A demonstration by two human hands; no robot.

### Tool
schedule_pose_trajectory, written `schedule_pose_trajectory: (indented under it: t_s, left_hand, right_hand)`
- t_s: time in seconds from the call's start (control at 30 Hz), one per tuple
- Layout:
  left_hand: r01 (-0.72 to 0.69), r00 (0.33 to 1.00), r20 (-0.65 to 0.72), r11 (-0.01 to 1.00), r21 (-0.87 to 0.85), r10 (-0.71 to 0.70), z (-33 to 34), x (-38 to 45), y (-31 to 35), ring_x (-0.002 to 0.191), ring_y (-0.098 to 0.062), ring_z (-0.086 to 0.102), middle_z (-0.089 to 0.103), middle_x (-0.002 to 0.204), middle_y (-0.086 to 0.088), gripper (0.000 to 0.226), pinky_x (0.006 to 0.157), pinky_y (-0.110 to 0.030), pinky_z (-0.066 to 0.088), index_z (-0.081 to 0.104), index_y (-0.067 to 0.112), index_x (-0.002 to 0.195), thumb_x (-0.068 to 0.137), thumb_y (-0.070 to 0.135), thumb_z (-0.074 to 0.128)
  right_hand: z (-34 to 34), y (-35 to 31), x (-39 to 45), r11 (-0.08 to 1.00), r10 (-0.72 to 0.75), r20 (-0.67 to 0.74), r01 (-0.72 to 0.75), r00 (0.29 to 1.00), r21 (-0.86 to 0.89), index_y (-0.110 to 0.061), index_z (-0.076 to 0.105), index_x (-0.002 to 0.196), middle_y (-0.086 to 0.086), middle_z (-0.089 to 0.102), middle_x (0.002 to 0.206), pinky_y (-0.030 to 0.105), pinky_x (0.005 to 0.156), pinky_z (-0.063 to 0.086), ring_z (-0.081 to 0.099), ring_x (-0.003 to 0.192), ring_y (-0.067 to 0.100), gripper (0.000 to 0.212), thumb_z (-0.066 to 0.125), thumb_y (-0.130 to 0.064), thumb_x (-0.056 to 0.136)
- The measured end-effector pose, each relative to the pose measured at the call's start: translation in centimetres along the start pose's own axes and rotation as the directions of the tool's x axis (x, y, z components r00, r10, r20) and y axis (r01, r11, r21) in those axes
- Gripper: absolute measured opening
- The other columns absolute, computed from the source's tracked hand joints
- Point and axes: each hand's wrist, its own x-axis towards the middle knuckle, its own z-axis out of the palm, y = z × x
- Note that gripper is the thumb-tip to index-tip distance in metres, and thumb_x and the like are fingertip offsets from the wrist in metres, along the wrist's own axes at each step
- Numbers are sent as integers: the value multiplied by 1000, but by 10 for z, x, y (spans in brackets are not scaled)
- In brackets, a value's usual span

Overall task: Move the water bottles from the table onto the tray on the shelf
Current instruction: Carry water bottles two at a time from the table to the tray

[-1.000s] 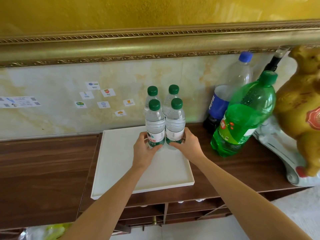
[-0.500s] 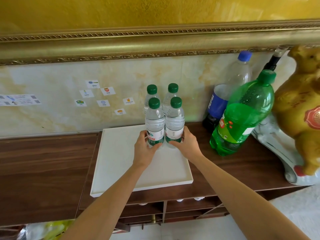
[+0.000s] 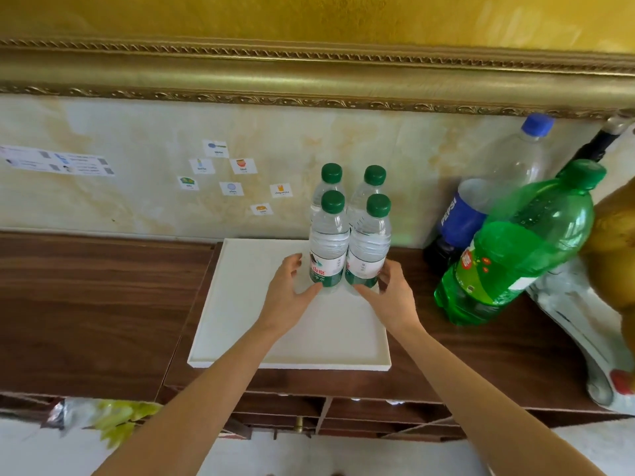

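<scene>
Four water bottles (image 3: 348,231) upright, bunched on far right part of tray (image 3: 240,304) on shelf (image 3: 103,297). Left hand (image 3: 287,292) and right hand (image 3: 388,293) spread loose, thumbs touching front bottles' bases; bottles just ahead, between both.

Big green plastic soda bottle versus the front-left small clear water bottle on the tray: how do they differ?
The big green plastic soda bottle is tinted green, much larger, leans tilted and stands on the brown wooden shelf. The front-left small clear water bottle is colourless, upright, on the white square tray, with the left hand beside its base. Both have green caps.
</scene>
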Motion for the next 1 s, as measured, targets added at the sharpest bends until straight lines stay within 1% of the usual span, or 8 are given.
schedule_pose_trajectory:
  t_s: [0.1, 0.2, 0.3, 0.43, 0.6, 0.73, 0.8, 1.0]
  left_hand:
    - [8, 998, -68, 999, -42, -10, -32, -18, -5, 107, -12, 58, 60, 119, 3, 52, 90, -22, 45, 45, 20, 132, 86, 23, 70]
    - [-6, 993, -121, 1000, -31, 2, -71, -43, -9, 97, -15, 65, 69, 102, -1, 34, 87, -22, 49, 55, 15, 122, 89, 16, 66]
    - [-17, 985, -174, 1000, -16, 14, -118, -73, -18, 95, -23, 68, 71, 98, -9, 21, 88, -29, 51, 64, 8, 109, 89, 7, 65]
    - [4, 963, -269, 999, -33, -13, -199, -129, -47, 93, -25, 68, 72, 95, -11, 15, 87, -32, 52, 68, 7, 103, 88, 7, 66]
    - [130, 937, -333, 991, 39, -110, -342, -245, -116, 89, -14, 67, 71, 92, -2, 16, 81, -19, 50, 65, 16, 106, 90, 13, 64]
    - [323, 891, -385, 932, 165, -240, -452, -343, -166, 83, -14, 67, 70, 93, 0, 19, 77, -21, 52, 66, 15, 107, 90, 21, 64]
    - [409, 840, -452, 898, 160, -302, -500, -390, -185, 80, -12, 66, 68, 89, 5, 18, 73, -20, 51, 67, 15, 106, 89, 22, 65]
    - [597, 650, -626, 799, 70, -431, -621, -502, -240, 89, -16, 66, 68, 100, 1, 22, 79, -26, 52, 64, 18, 112, 91, 25, 62]
  right_hand:
    - [-2, -6, -27, 997, -29, -132, 18, 991, -79, -21, 47, 125, -5, 59, 120, 30, 87, 50, 54, 103, 9, 45, 68, -27, 86]
    - [12, -28, -61, 981, -105, -125, 82, 987, -174, -24, 50, 117, -7, 60, 115, 30, 79, 51, 57, 97, 10, 30, 63, -26, 90]
    - [53, -65, -93, 963, -196, 63, 204, 979, -178, -22, 55, 108, -6, 63, 108, 30, 77, 53, 62, 92, 13, 19, 61, -23, 90]
    - [140, -120, -146, 916, -330, 332, 385, 883, -114, -15, 56, 100, 0, 65, 100, 34, 78, 52, 63, 83, 19, 14, 62, -17, 88]
    - [275, -184, -242, 839, -339, 681, 536, 649, -92, -8, 59, 105, 3, 64, 91, 33, 82, 48, 59, 82, 20, 19, 61, -17, 88]
    - [383, -238, -335, 769, -376, 788, 639, 487, -28, -5, 61, 101, 10, 69, 98, 38, 88, 49, 64, 93, 28, 19, 63, -17, 87]
    - [436, -266, -381, 733, -389, 831, 680, 399, 17, -3, 61, 99, 14, 69, 99, 41, 88, 49, 64, 95, 33, 19, 64, -17, 86]
    - [592, -336, -501, 584, -409, 908, 790, 90, 184, -5, 64, 103, 11, 68, 105, 37, 91, 46, 62, 101, 27, 21, 63, -19, 87]
